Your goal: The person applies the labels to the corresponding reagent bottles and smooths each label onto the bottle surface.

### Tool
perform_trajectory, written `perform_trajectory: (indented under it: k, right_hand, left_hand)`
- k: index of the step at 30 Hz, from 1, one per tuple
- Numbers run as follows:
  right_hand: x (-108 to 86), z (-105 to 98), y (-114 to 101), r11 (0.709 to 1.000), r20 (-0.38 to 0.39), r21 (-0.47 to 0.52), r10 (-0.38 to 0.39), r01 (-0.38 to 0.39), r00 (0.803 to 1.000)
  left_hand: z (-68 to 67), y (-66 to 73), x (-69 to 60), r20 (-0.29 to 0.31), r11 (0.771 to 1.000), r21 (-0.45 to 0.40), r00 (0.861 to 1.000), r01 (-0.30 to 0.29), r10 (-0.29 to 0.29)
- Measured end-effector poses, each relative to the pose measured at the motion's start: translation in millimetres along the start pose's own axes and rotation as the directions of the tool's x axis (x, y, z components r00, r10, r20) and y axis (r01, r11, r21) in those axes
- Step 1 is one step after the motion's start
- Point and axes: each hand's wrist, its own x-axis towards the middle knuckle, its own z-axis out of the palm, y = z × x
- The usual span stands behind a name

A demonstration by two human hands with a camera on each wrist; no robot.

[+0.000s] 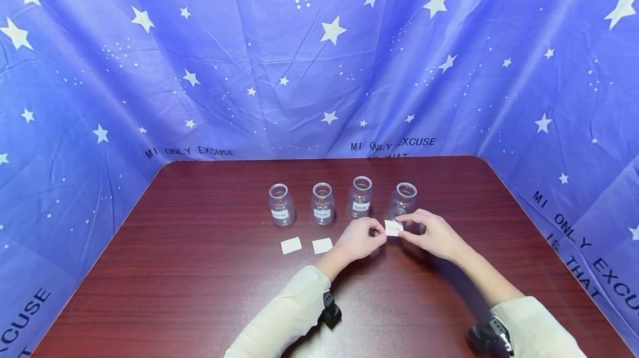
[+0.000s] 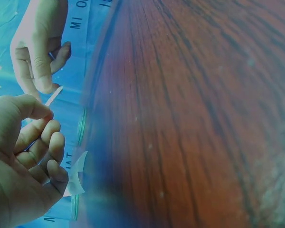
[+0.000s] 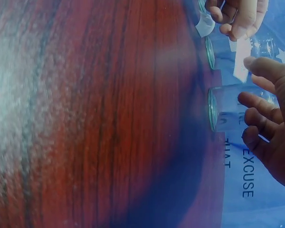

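Observation:
Between the two hands a white paper label [image 1: 392,228] with handwriting is held up, seen nearly edge-on in the left wrist view. My left hand [image 1: 360,238] pinches its left edge between thumb and forefinger. At the opposite edge my right hand [image 1: 433,233] grips the label with thumb and forefinger, the other fingers loosely bent. Just behind the label stands an open glass jar [image 1: 403,200], on which I see no label. Its lower part is partly hidden by the label and the right hand.
Three more glass jars, each with a written label, stand in a row to the left: one jar [image 1: 282,202], another jar [image 1: 323,200] and a third jar [image 1: 360,194]. Two white paper pieces [image 1: 291,245] lie before them on the dark red table [image 1: 199,291]. Blue star-patterned cloth [image 1: 279,69] surrounds it.

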Motion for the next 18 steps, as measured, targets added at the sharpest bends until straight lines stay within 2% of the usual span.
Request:
perform_trajectory:
  k: [7,13,18]
  right_hand:
    - [1.4,1,-8,1.0,-0.062,0.0,-0.031,0.031,0.998]
    - [2.1,4,-14,0.999,-0.051,0.008,-0.046,0.046,0.998]
    - [1.7,8,-16,0.997,-0.051,0.022,-0.071,0.072,0.996]
  left_hand:
    - [-2.9,1.3,-1.0,0.0,1.0,-0.02,1.0,0.009,-0.009]
    - [-4.5,1.7,-1.8,-0.006,1.0,-0.021,1.0,-0.004,0.004]
    - [-4.4,-1.3,-2.4,-0.004,0.997,-0.075,1.0,-0.026,0.025]
